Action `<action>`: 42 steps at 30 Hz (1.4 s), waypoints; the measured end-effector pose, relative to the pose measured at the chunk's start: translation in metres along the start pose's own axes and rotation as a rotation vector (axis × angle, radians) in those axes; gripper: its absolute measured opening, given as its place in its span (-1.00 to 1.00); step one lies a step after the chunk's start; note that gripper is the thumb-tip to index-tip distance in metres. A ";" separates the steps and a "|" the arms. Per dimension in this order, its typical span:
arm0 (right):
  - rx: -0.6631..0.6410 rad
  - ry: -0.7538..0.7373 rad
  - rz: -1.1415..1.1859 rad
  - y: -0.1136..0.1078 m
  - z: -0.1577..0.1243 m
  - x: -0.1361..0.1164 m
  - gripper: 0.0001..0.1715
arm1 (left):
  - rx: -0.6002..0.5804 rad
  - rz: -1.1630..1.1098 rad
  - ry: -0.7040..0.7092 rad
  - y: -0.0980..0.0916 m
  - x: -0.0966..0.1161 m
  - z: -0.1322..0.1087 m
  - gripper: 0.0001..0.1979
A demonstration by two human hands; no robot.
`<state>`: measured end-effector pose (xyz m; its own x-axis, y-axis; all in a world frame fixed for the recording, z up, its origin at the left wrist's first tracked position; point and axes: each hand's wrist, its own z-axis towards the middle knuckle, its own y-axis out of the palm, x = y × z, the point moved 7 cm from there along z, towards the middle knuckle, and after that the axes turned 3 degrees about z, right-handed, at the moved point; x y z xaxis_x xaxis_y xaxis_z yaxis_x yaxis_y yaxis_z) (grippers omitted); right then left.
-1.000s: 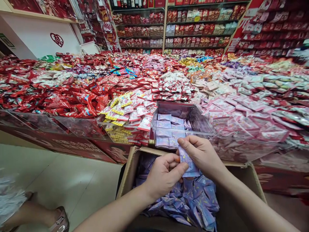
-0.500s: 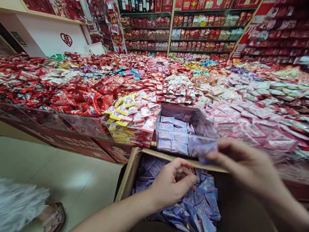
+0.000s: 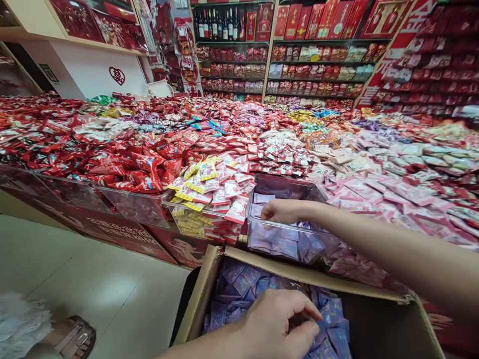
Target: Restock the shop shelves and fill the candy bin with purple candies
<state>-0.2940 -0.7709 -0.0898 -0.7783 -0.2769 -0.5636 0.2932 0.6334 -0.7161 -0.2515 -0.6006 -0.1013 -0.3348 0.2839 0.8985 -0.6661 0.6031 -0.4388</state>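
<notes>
My right hand (image 3: 282,211) reaches into a clear plastic bin (image 3: 286,224) from the right. Its fingers are closed and point down among rows of small purple packets (image 3: 285,246); the packet at its fingertips is mostly hidden. Below the bin stands an open cardboard box (image 3: 262,258) with a heap of loose purple packets (image 3: 329,319) in it. Over that heap is my left hand (image 3: 282,319), fingers loosely curled, a gap between thumb and forefinger, with nothing seen in it.
Yellow-and-white packets (image 3: 202,179) fill the bin to the left, and pink packets (image 3: 389,192) lie to the right. Red packets (image 3: 130,164) spread further left. Shelves with bottles (image 3: 215,25) and boxes line the back. Another person's sandalled foot (image 3: 77,336) is at lower left.
My right hand has moved left and forward into the clear bin, from above the box edge where it held a purple packet. My left hand appears lower. The view has tilted upward.
</notes>
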 end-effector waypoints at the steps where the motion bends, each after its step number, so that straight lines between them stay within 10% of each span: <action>1: -0.036 0.004 -0.010 0.005 0.001 0.000 -0.88 | -0.015 0.020 0.024 0.001 0.000 0.001 -0.74; 14: -0.125 0.045 -0.082 0.014 -0.005 0.003 -0.60 | -0.089 0.200 0.275 0.011 0.005 0.000 -0.76; 27: 0.052 0.126 0.470 -0.020 -0.019 0.026 -0.61 | -0.159 0.276 0.285 0.019 0.004 -0.003 -0.78; 34: 0.292 -0.047 0.498 -0.056 -0.080 -0.016 -0.69 | 0.019 -0.523 -0.097 -0.001 -0.011 0.001 -0.40; 37: 0.205 -0.086 0.494 -0.032 -0.119 -0.042 -0.76 | -0.102 -1.089 -0.083 0.004 0.001 0.004 -0.11; 42: -0.001 -0.065 0.300 0.003 -0.134 -0.047 -0.79 | -0.195 -1.231 -0.129 0.012 0.010 0.005 -0.39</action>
<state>-0.3306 -0.6591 -0.0106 -0.6197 -0.1230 -0.7751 0.5040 0.6947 -0.5132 -0.2659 -0.5941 -0.0980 0.3689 -0.6137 0.6981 -0.4772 0.5195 0.7088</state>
